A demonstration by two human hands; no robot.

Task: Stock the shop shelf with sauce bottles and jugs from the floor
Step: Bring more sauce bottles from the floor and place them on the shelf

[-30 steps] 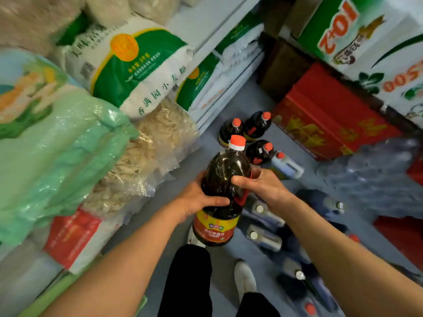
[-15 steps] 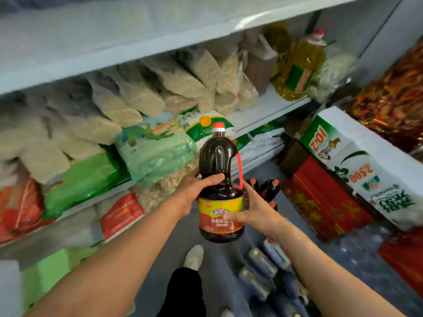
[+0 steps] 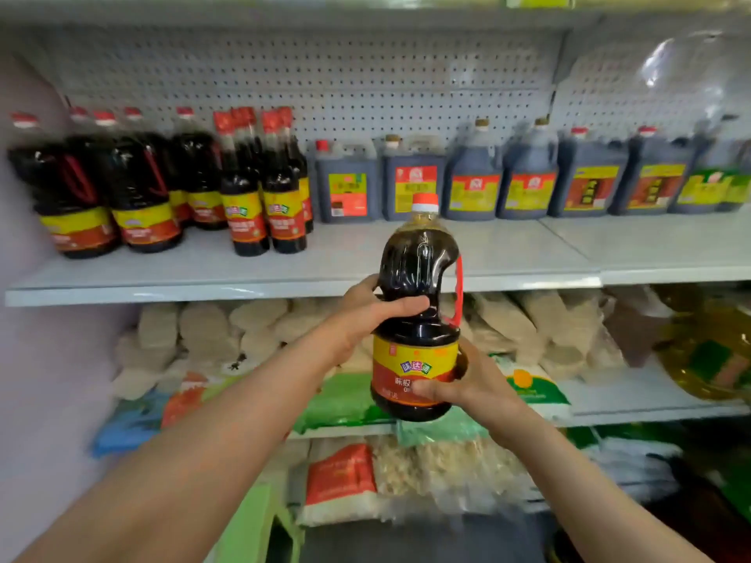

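Grip: left hand (image 3: 361, 314) wrapped round the waist of one sauce bottle (image 3: 418, 310), thumb across its front; right hand (image 3: 467, 384) cupping the lower body, thumb pressed on the label. Bottle upright, dark contents, red-and-white cap, red side handle, yellow-and-red label; held in the air in front of the shelf (image 3: 365, 253), level with its front edge, touching no board. On the shelf, 10 o'clock of the bottle: matching dark bottles (image 3: 134, 188), standing in a cluster. From 12 to 2 o'clock: a row of squarer sauce jugs (image 3: 475, 176) against the pegboard back. At 6 o'clock, lower shelves: packed dry-goods bags (image 3: 227, 331).
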